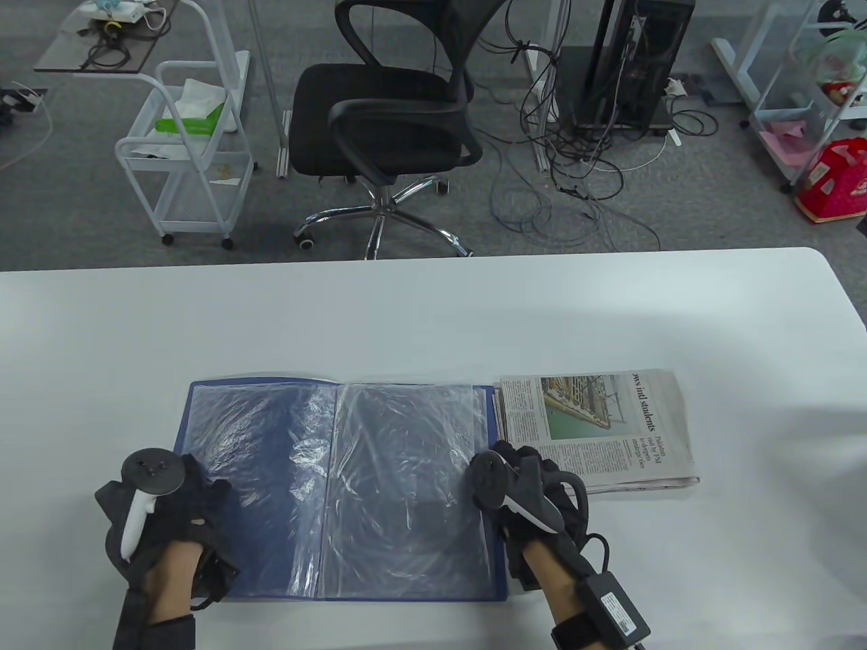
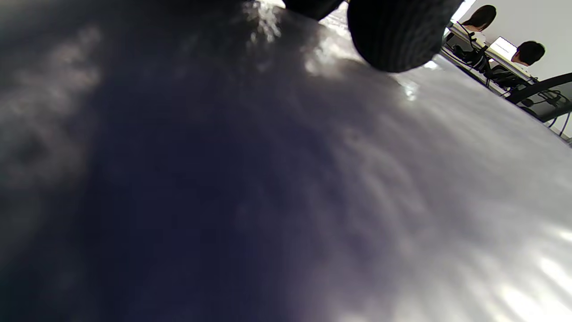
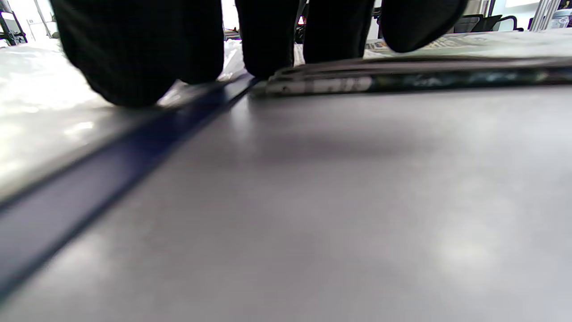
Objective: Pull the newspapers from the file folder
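Observation:
A blue file folder [image 1: 339, 474] lies open on the white table [image 1: 433, 318], its clear plastic sleeves [image 1: 399, 474] showing. A folded newspaper [image 1: 596, 426] lies flat just right of the folder, touching its right edge. My left hand [image 1: 169, 514] rests flat on the folder's left page; its fingertips [image 2: 393, 36] hang over the plastic. My right hand [image 1: 528, 487] rests at the folder's right edge, fingers [image 3: 268, 40] down on the folder edge [image 3: 134, 152] and the near corner of the newspaper [image 3: 402, 80]. Neither hand grips anything.
Beyond the table's far edge stand a black office chair [image 1: 393, 115], a white wire cart [image 1: 189, 149], a computer tower [image 1: 630, 61] with tangled cables and shelving [image 1: 813, 88] at the right.

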Tool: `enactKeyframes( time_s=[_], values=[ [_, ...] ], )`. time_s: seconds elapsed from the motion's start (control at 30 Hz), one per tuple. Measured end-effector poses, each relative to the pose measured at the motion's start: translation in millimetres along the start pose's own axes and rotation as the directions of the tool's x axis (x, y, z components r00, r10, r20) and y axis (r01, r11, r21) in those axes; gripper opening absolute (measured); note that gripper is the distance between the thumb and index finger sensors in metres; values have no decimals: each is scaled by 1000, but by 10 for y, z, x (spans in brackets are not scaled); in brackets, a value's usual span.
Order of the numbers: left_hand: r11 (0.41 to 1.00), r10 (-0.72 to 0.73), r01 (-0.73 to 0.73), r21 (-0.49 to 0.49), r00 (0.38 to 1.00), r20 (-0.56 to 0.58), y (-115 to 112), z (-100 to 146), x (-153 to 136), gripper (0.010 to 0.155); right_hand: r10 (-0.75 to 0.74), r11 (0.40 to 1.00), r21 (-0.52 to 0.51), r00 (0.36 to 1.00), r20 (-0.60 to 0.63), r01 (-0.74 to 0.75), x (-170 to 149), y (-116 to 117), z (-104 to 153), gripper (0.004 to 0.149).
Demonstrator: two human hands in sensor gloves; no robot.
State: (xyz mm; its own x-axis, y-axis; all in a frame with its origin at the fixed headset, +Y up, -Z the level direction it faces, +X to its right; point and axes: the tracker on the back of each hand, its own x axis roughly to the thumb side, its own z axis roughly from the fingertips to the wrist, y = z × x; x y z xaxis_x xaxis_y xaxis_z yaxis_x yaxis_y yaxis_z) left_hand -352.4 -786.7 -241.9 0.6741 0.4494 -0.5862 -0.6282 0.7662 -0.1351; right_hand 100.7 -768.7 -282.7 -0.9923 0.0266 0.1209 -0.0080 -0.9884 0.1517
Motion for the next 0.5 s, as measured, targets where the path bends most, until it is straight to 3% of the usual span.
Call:
enactKeyframes(
  time_s=[0.23,0.37,0.5],
  values=[
    [992,123,-124,4,991,48,109,38,-11,77,14,1000,2,1000,-3,-14,9,-4,-1,56],
    [963,265,-261,-65,961,83,132,79,-11,77,22,1000,10,1000,-4,-22,13,-9,-2,56],
    [892,441,-413,-185,885,150,116,149,40,75,23,1000,13,1000,-4,-23,16,-11,-3,56]
  ],
)
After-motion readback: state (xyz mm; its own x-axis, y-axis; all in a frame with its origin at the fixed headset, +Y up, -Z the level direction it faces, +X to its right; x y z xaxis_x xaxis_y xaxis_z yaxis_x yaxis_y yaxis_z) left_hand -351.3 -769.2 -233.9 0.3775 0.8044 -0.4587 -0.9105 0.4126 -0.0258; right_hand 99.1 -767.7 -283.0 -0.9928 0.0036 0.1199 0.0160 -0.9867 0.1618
